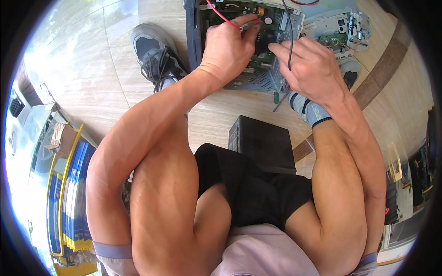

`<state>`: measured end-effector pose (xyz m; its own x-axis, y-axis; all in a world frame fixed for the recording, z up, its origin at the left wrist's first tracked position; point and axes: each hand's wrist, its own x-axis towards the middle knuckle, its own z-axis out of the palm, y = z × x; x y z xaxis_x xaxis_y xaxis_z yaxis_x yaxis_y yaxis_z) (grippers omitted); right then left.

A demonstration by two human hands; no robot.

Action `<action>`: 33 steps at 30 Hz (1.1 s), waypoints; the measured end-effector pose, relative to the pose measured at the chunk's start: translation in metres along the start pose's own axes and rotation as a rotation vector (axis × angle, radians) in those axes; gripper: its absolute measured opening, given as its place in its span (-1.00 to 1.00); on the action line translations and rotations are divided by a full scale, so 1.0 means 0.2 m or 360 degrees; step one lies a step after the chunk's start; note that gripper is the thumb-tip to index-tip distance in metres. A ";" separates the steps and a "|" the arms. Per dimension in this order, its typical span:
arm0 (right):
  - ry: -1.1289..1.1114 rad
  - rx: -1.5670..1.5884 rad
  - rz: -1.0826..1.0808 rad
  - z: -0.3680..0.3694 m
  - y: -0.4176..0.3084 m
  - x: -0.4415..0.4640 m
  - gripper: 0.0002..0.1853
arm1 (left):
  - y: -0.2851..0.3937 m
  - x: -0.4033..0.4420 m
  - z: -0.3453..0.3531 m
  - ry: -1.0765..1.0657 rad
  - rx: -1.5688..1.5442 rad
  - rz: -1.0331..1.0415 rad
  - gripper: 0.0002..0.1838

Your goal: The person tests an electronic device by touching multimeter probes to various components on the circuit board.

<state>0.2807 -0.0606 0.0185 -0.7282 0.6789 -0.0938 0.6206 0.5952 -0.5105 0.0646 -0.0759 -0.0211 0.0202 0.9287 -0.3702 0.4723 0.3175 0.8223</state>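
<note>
An opened electronic unit (pixel 194 41) with a dark front panel and a metal chassis lies on the floor, its green circuit board (pixel 264 57) exposed. Over the board, my left hand (pixel 229 48) is closed around a red test probe, with its red lead (pixel 221 16) running up out of view. Opposite it, my right hand (pixel 306 64) is closed with the fingertips near the board's right side. A black test lead (pixel 290 34) hangs down to this hand; the probe itself is mostly hidden by my fingers. Whether either tip touches the board cannot be made out.
A removed metal mechanism (pixel 329 30) with a small board lies right of the unit. A small green-ended tool (pixel 276 97) sits by the chassis edge. Behind it is a black box (pixel 262 140) between my legs. A yellow rack (pixel 64 198) with blue packets stands at left.
</note>
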 end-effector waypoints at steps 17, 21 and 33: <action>-0.0007 0.0028 -0.0030 -0.03 -0.01 0.00 -0.62 | -0.05 0.03 0.02 -0.0104 0.0066 -0.0056 -0.75; 0.0002 0.0022 -0.0021 -0.01 -0.01 0.00 -0.62 | -0.05 0.02 0.03 -0.0091 0.0062 -0.0043 -0.75; 0.0028 0.0004 -0.0015 0.01 0.00 -0.01 -0.58 | -0.06 0.03 0.03 -0.0066 0.0063 -0.0013 -0.75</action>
<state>0.2808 -0.0623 0.0176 -0.7287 0.6807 -0.0742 0.6132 0.6005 -0.5133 0.0642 -0.0764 -0.0359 0.0523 0.9170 -0.3954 0.5071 0.3166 0.8016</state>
